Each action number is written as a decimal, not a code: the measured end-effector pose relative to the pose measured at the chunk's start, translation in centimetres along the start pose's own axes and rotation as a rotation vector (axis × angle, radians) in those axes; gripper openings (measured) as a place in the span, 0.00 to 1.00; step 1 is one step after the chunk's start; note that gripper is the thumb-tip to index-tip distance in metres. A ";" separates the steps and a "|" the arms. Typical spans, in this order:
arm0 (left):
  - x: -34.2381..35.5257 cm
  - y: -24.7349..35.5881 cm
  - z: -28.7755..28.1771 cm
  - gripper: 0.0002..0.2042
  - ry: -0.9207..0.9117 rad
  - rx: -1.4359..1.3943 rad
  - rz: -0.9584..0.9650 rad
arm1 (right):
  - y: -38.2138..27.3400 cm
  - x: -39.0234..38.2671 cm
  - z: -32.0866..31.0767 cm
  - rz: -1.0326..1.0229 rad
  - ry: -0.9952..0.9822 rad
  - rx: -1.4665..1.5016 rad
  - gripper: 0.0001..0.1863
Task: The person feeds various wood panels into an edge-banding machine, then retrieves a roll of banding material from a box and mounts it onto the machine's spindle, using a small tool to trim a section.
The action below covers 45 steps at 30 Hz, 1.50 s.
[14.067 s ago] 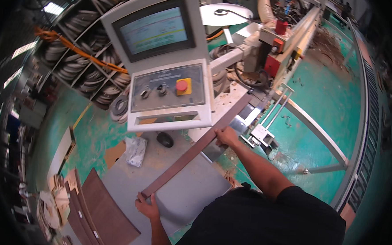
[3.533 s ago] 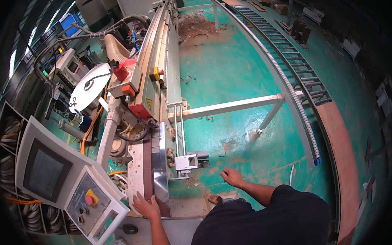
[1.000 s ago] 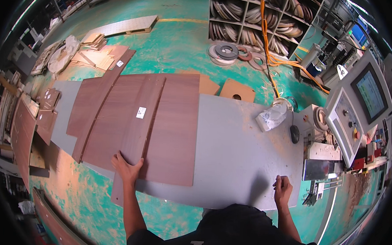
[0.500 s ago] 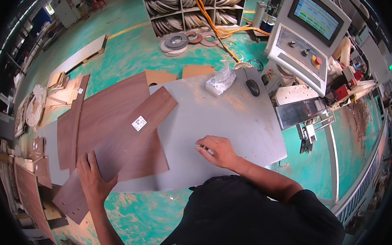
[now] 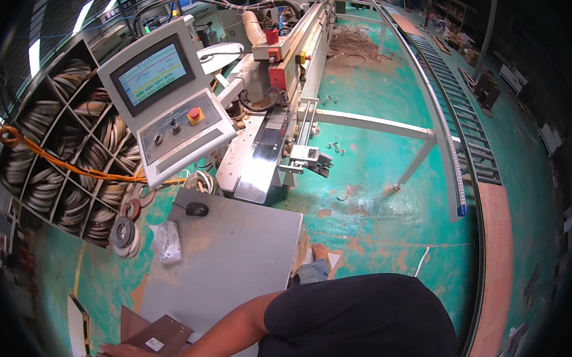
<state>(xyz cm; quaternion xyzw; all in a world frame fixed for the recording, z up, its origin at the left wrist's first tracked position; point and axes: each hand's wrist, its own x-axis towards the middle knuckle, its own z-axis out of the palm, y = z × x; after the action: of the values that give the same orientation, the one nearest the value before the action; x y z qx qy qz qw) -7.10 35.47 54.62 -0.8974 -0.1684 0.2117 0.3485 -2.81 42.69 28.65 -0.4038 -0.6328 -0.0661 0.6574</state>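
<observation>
Fingers of our right hand (image 5: 128, 354) reach the lower left, cut off by the frame's edge; we cannot tell how far they open or whether they grip. Our grey table (image 5: 230, 247) fills the lower centre, the control panel (image 5: 167, 107) stands upper left, the brown board (image 5: 176, 331) lies lower left by the hand, then the packet (image 5: 167, 245) and black mouse (image 5: 197, 209), left of centre.
</observation>
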 end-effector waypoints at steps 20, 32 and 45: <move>20.3 26.3 24.3 0.75 0.336 -0.915 0.283 | 2.8 -19.5 -38.2 1.084 0.663 0.378 0.39; 27.6 36.5 22.4 0.63 0.342 -1.130 0.091 | 19.0 -25.4 -49.1 1.314 1.044 0.032 0.26; 35.4 40.0 17.0 0.57 0.388 -1.077 -0.013 | 24.5 -25.5 -62.3 1.616 0.099 -0.622 0.35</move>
<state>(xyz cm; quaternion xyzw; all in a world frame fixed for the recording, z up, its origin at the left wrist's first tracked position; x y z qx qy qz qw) 20.87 32.81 6.16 -0.9698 -0.1911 -0.0748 -0.1318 55.54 9.89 3.06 -0.8876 -0.0758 0.2340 0.3894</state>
